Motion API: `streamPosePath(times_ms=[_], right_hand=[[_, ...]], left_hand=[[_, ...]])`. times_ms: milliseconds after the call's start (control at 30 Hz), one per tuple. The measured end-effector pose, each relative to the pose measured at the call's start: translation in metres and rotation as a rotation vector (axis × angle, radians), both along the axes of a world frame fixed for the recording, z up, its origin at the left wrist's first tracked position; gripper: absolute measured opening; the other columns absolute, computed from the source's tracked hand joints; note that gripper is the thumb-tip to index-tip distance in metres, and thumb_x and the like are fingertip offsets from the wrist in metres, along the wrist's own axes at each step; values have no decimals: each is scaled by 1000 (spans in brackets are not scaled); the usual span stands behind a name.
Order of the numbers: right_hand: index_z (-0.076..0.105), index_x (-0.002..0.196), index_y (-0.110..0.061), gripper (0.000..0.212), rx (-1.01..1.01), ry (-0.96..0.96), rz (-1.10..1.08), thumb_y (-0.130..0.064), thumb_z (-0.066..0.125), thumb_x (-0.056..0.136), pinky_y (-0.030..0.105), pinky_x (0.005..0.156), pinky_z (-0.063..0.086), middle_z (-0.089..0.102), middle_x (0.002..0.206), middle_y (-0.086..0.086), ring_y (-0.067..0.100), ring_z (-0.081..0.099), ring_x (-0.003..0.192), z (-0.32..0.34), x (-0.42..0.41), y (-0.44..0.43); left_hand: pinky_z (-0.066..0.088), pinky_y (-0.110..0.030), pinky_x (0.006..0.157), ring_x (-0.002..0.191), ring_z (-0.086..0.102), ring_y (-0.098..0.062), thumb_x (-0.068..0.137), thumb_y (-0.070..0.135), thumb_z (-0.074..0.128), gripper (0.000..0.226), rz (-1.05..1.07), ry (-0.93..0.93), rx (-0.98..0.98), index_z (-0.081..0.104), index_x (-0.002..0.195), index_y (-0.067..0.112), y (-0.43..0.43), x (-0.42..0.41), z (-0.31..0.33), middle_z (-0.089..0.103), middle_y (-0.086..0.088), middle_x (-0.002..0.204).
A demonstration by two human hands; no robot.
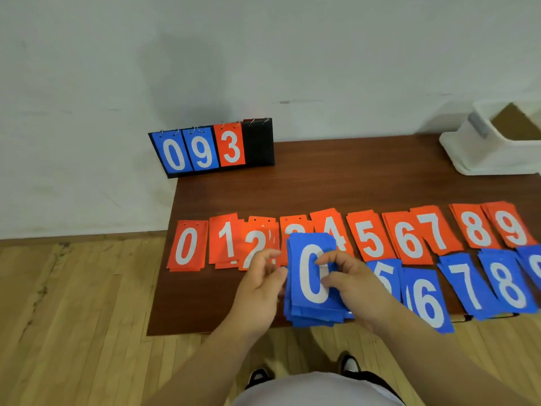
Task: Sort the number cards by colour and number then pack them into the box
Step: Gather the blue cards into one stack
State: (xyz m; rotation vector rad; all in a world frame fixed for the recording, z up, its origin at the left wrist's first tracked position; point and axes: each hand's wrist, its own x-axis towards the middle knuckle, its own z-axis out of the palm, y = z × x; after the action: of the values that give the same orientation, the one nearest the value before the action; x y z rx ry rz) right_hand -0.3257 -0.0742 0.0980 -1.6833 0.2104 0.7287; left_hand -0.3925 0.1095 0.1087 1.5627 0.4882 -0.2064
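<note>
Blue card stack (pixel 308 288), 0 uppermost: held just in front of the red card row (pixel 370 241), overlapping its 3 and 4. Right hand (pixel 351 285) pinched the stack; left hand (pixel 259 278) lay against its left edge, grip unclear. Box (pixel 483 153): well behind the row's right end.

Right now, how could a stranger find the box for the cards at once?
Start from the brown table against the white wall. On its far right corner stands the white box. Everything else on the table is orange, blue or black.
</note>
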Motion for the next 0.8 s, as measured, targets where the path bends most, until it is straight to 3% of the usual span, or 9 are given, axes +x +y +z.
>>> streamPosePath(times_ms=[100, 200, 267, 367, 433, 533, 667, 800], right_hand=[[69, 99, -27, 30, -161, -37, -24, 0, 59, 90, 46, 79, 60, 63, 120, -5, 25, 67, 100, -14, 21, -43], [68, 101, -25, 32, -224, -24, -3, 2, 55, 89, 39, 78, 58, 61, 116, -7, 19, 63, 100, -25, 37, -82], [67, 101, -25, 30, -238, 4, 17, 0, 55, 92, 36, 74, 58, 58, 115, -11, 16, 62, 99, -33, 46, -103], [66, 102, -26, 27, -264, 35, 59, -3, 55, 95, 27, 64, 53, 58, 113, -9, 15, 61, 97, -44, 56, -125], [67, 104, -26, 27, -292, 34, 103, -4, 55, 95, 25, 62, 51, 59, 111, -9, 14, 61, 95, -49, 59, -137], [67, 103, -27, 28, -299, 33, 136, -3, 55, 94, 31, 66, 57, 60, 110, -9, 16, 63, 95, -54, 62, -153], [68, 100, -27, 29, -286, 49, 146, -2, 56, 93, 45, 81, 62, 61, 112, -6, 22, 65, 100, -59, 64, -165], [67, 101, -28, 27, -289, 50, 154, -4, 57, 94, 34, 69, 59, 61, 112, -6, 22, 65, 99, -60, 62, -165]], left_hand=[[44, -8, 54, 78, 61, -2, 102, 26, 59, 27, 78, 127, 241, 52, 128, 28, -22, 11, -40, 57, 1, 100], [40, -9, 49, 92, 57, -8, 95, 30, 67, 52, 85, 298, 438, 44, 141, 22, -44, 13, -85, 49, 3, 117], [43, -12, 61, 106, 52, -13, 91, 33, 71, 63, 88, 378, 538, 40, 145, 23, -60, 16, -106, 43, 2, 124], [50, -33, 92, 123, 46, -23, 87, 41, 73, 69, 84, 449, 721, 37, 144, 25, -84, 24, -126, 42, -4, 135], [48, -39, 97, 124, 42, -27, 85, 43, 72, 71, 62, 480, 814, 33, 143, 27, -98, 30, -133, 40, -4, 136], [48, -39, 92, 124, 38, -29, 85, 41, 70, 76, 46, 529, 858, 25, 145, 30, -112, 36, -138, 32, -4, 139], [51, -36, 90, 124, 44, -30, 84, 33, 78, 81, 131, 544, 765, 28, 147, 30, -117, 37, -140, 30, -5, 139], [58, -33, 79, 109, 57, -27, 83, 31, 81, 85, 156, 526, 723, 28, 149, 34, -115, 34, -142, 33, -6, 134]])
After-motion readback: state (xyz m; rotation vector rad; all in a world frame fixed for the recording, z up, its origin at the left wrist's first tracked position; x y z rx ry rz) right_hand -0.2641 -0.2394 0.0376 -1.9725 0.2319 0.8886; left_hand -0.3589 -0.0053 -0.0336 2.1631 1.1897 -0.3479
